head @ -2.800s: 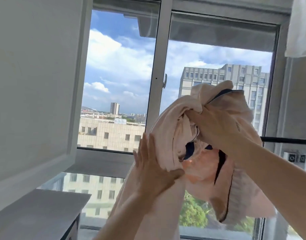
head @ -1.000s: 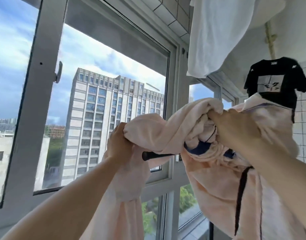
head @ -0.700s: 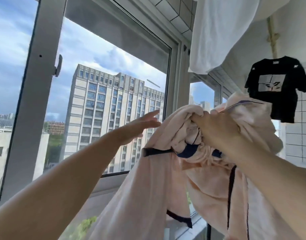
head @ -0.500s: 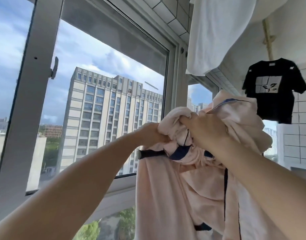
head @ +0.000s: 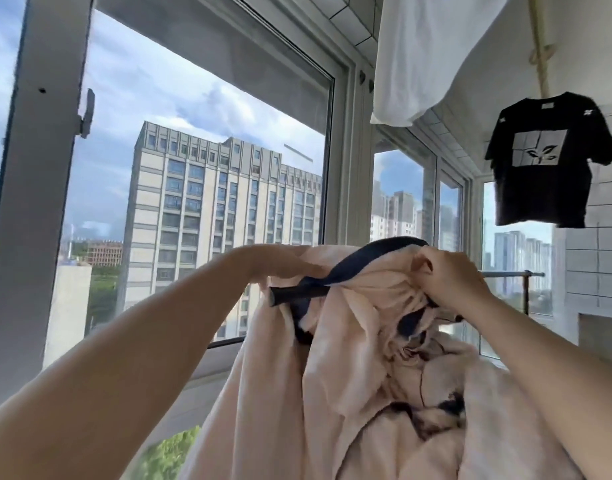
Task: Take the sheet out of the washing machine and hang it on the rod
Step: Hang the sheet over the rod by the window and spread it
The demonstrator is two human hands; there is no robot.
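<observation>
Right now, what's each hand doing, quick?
Left hand: on top of the pink sheet at the rod; fingers hidden, cannot tell.
Right hand: closed, gripping bunched sheet.

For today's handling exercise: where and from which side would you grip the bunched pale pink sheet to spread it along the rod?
Probably pinch the pale pink sheet at its dark blue trim, from above: it arches clear over the black rod.

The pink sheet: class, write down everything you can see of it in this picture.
The pink sheet is soft, pale fabric edged with dark blue trim, bunched and crumpled, not spread. It hangs over the end of the black rod, falling in folds below the frame. The right hand grips a gathered bunch at its top; the left hand reaches into its top edge, fingers hidden by fabric.
</observation>
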